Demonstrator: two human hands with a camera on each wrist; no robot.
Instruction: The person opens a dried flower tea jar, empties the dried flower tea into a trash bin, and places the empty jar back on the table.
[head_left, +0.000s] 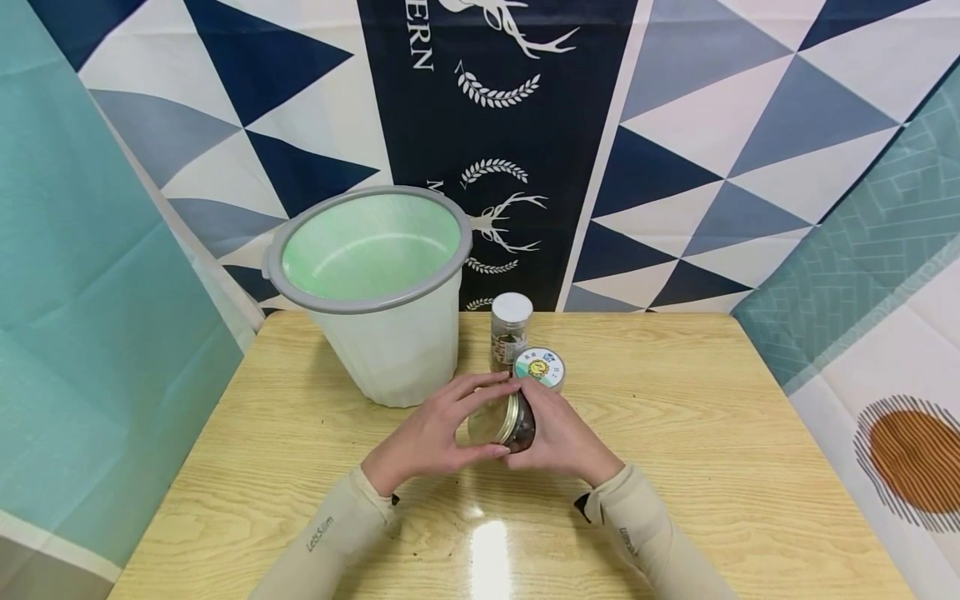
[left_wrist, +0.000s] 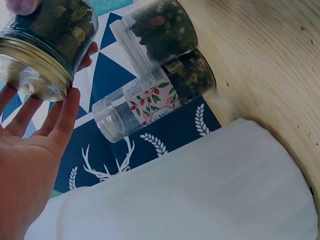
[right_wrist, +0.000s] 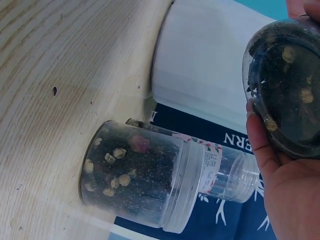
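Note:
Above the table, a glass jar (head_left: 521, 427) of dark dried tea with pale flower buds is held tilted between both hands. Its gold screw lid (head_left: 491, 421) points to the left. My left hand (head_left: 442, 425) grips the lid with thumb and fingertips spread round its rim. Around the jar's glass body curls my right hand (head_left: 558, 429); the jar's round base (right_wrist: 287, 85) shows in the right wrist view. Just behind the hands stand a wide clear jar (right_wrist: 135, 172) of dried flower tea, with a printed lid (head_left: 538, 368), and a slim white-capped bottle (left_wrist: 155, 97) with a floral label.
A tall white bin (head_left: 397, 350) with a grey rim and light green inside stands at the back left of the wooden table (head_left: 675, 467). Dark specks lie on the tabletop. Patterned cloth (head_left: 495, 150) hangs behind the table and at its sides.

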